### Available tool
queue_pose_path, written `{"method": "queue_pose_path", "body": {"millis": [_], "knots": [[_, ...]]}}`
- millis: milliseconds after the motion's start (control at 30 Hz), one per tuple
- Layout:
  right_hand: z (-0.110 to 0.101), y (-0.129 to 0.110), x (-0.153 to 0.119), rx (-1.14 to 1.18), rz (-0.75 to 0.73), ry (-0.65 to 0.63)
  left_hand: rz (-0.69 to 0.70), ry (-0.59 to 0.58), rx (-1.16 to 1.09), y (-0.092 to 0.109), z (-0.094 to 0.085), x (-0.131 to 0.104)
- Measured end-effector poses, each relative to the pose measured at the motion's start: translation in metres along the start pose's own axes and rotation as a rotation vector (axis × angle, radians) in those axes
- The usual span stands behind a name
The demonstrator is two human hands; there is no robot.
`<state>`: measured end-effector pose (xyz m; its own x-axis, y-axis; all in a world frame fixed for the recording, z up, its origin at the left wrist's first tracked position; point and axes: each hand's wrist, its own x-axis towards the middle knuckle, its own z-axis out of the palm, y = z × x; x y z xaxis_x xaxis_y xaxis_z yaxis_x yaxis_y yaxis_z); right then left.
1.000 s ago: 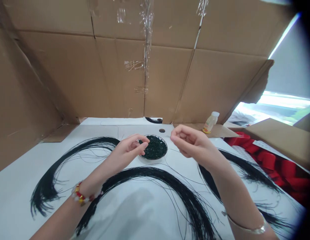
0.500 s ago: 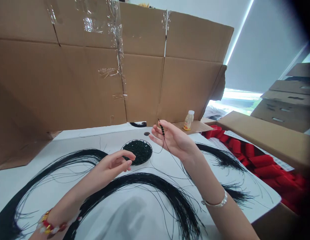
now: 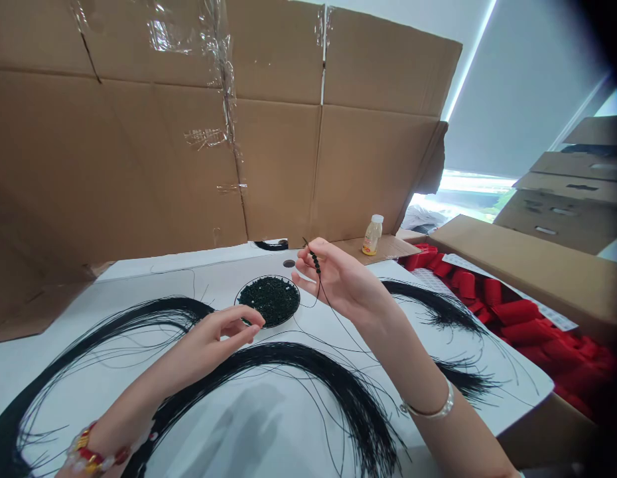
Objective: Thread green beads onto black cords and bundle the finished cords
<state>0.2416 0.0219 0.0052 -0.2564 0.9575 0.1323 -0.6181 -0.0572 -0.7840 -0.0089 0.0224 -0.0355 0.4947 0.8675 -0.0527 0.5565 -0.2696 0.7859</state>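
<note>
The wall [image 3: 276, 176] is dull cardboard with shiny plastic tape [image 3: 225, 93] on it. The beaded string [image 3: 315, 262] looks bumpy, and the table [image 3: 525, 382] looks smooth. The silver bracelet [image 3: 441, 409] looks like shiny metal, the bottle [image 3: 372, 238] like smooth plastic.

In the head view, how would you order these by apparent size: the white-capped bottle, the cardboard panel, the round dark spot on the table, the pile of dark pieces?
1. Cardboard panel, by far
2. Pile of dark pieces
3. White-capped bottle
4. Round dark spot
</note>
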Motion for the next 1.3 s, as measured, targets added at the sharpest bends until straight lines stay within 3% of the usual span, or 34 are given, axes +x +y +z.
{"method": "queue_pose_path", "body": {"millis": [67, 133, 233, 333, 433, 533, 800, 1000, 1100, 1300], "knots": [[0.001, 0.001, 0.000, -0.027, 0.007, -0.002, 0.021, 0.041, -0.037, 0.000, 0.002, 0.001], [0.002, 0.002, 0.000, -0.067, 0.029, -0.026, 0.070, 0.167, -0.131, 0.006, 0.005, -0.001], [0.006, 0.008, -0.003, -0.153, 0.083, -0.119, 0.131, 0.391, -0.232, 0.022, 0.009, -0.011], [0.010, 0.015, -0.007, -0.310, 0.085, -0.234, 0.136, 0.478, -0.244, 0.039, 0.012, -0.025], [0.014, 0.020, -0.012, -0.529, 0.033, -0.318, 0.159, 0.496, -0.255, 0.046, 0.014, -0.032], [0.018, 0.022, -0.014, -0.631, 0.038, -0.316, 0.209, 0.473, -0.290, 0.045, 0.016, -0.032], [0.021, 0.027, -0.018, -0.711, 0.056, -0.345, 0.215, 0.397, -0.400, 0.039, 0.019, -0.029], [0.017, 0.026, -0.016, -0.651, 0.117, -0.405, 0.160, 0.507, -0.526, 0.039, 0.014, -0.031], [0.014, 0.021, -0.016, -0.698, 0.108, -0.387, 0.119, 0.559, -0.589, 0.038, 0.010, -0.032], [0.014, 0.018, -0.016, -0.732, 0.092, -0.265, 0.131, 0.546, -0.633, 0.040, 0.007, -0.034]]}}
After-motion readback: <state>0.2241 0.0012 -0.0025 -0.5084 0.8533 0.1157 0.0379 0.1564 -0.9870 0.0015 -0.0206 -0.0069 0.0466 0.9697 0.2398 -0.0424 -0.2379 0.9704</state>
